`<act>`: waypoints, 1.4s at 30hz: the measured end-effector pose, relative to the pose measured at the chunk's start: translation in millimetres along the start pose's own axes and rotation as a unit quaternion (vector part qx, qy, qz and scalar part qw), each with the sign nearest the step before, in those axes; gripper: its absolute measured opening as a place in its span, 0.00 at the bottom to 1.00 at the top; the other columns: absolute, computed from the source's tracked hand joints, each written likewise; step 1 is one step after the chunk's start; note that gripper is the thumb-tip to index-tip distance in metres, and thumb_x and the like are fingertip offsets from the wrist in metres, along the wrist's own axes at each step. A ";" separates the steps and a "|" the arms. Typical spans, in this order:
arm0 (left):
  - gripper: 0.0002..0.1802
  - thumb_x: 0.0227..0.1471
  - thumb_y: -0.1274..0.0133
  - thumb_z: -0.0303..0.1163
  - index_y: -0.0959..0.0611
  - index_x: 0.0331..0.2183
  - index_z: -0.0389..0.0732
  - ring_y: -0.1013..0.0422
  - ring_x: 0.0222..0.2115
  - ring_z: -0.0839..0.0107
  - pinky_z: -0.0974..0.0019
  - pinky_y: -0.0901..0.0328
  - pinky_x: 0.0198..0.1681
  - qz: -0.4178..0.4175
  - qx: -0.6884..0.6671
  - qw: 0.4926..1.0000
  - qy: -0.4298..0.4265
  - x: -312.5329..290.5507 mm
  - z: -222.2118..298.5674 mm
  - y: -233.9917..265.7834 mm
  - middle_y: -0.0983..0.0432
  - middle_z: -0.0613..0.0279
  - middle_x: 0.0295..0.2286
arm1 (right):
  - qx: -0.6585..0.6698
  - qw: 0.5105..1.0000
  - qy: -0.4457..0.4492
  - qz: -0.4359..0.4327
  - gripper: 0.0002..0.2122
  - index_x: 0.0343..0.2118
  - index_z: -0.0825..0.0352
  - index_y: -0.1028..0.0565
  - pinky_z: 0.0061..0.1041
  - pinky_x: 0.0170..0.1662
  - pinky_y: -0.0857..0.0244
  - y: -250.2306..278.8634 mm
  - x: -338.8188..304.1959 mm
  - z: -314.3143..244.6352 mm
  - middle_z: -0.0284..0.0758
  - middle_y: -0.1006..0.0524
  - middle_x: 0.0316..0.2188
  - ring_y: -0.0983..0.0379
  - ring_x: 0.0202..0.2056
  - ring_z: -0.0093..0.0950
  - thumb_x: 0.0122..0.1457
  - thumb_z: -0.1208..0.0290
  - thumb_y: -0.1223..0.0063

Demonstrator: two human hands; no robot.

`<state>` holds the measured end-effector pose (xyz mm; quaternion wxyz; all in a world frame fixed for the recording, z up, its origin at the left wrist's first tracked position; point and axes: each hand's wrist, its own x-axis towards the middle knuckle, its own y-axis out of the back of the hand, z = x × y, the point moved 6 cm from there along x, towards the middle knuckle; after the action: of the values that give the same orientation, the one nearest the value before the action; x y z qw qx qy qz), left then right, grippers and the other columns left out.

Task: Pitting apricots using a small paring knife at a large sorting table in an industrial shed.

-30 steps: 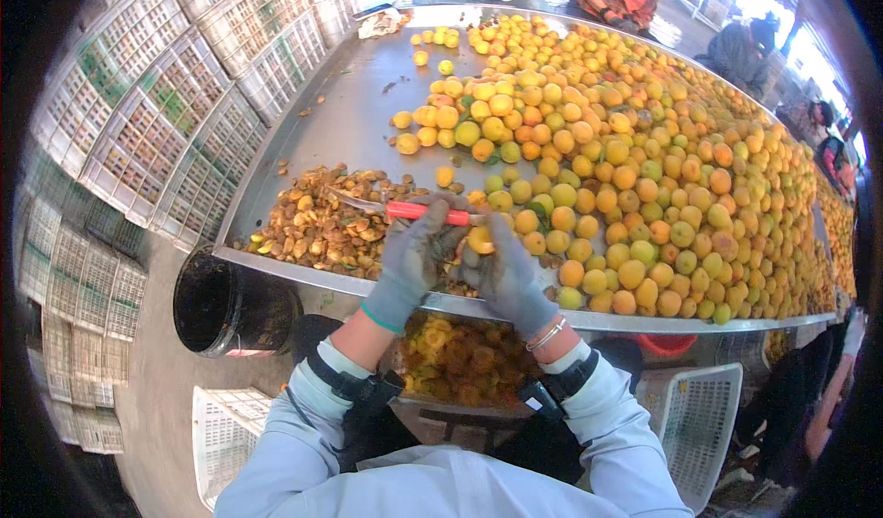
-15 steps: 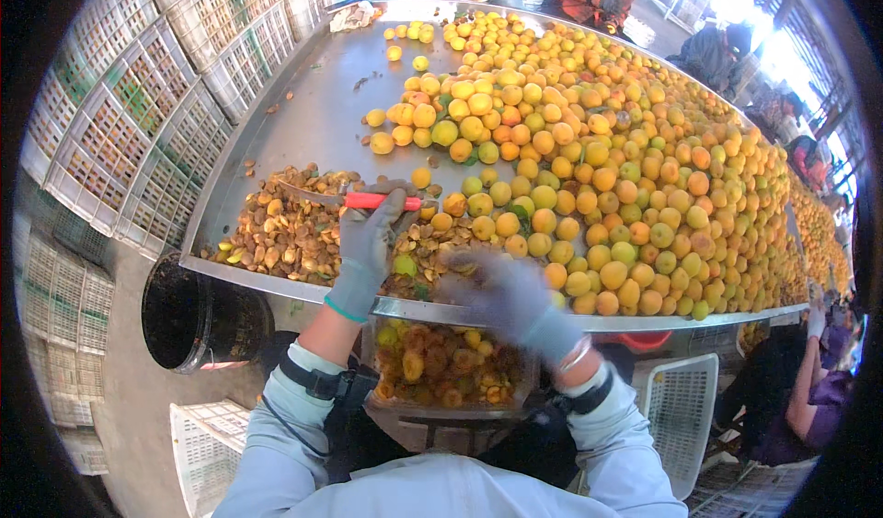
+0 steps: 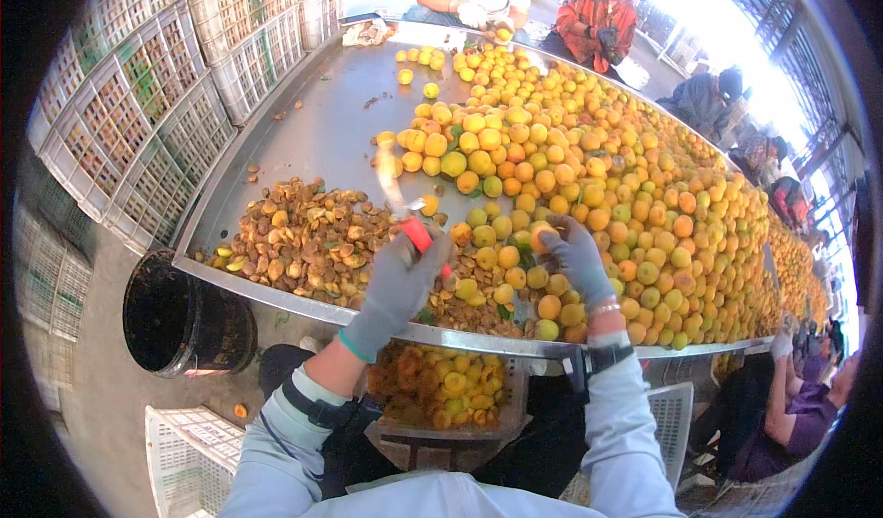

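My gloved left hand is closed round the red handle of a knife. Its pale curved blade points away from me over the metal table. Farther right, my gloved right hand has its fingers round an apricot at the near edge of the large heap of whole apricots. Left of the knife lies a mound of brown pits and scraps. More scraps lie under and between my hands.
Below the table edge, a crate holds opened apricots. A black bucket stands at the left, near a white crate. Tall stacks of plastic crates line the left side. Other people sit along the far and right sides.
My right hand has moved right and away from me, from the scraps to the apricot heap, and now grips an apricot. The knife blade has swung from pointing left to pointing away.
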<state>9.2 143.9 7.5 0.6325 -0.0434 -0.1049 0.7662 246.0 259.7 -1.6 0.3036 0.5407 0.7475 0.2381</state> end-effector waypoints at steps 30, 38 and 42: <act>0.11 0.51 0.50 0.30 0.31 0.35 0.37 0.30 0.24 0.45 0.55 0.38 0.22 -0.076 0.413 0.895 -0.147 -23.1 -14.2 -59.3 0.30 0.44 0.20 | 0.272 0.907 0.283 0.152 0.15 0.47 0.74 0.40 0.25 0.35 0.28 -41.3 -48.2 -53.3 0.40 0.25 0.35 0.26 0.33 0.26 0.62 0.69 0.58; 0.10 0.51 0.50 0.30 0.32 0.35 0.38 0.30 0.23 0.44 0.53 0.38 0.21 -0.081 0.444 0.876 -0.168 -22.6 -13.4 -61.3 0.30 0.45 0.19 | 0.433 0.867 0.210 0.126 0.21 0.48 0.72 0.39 0.25 0.39 0.30 -54.2 -29.8 -38.1 0.40 0.26 0.36 0.27 0.35 0.27 0.62 0.56 0.61; 0.10 0.51 0.49 0.30 0.33 0.33 0.41 0.31 0.21 0.45 0.52 0.38 0.21 -0.084 0.470 0.869 -0.130 -21.9 -25.5 -61.0 0.31 0.48 0.18 | 0.262 0.918 0.243 0.172 0.31 0.49 0.69 0.39 0.27 0.44 0.34 -43.0 -47.2 -43.3 0.40 0.27 0.37 0.29 0.38 0.29 0.59 0.42 0.69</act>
<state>77.1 136.1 -5.7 0.6211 0.3676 0.1833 0.6674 197.6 200.6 8.7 -0.0859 0.6465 0.7295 0.2061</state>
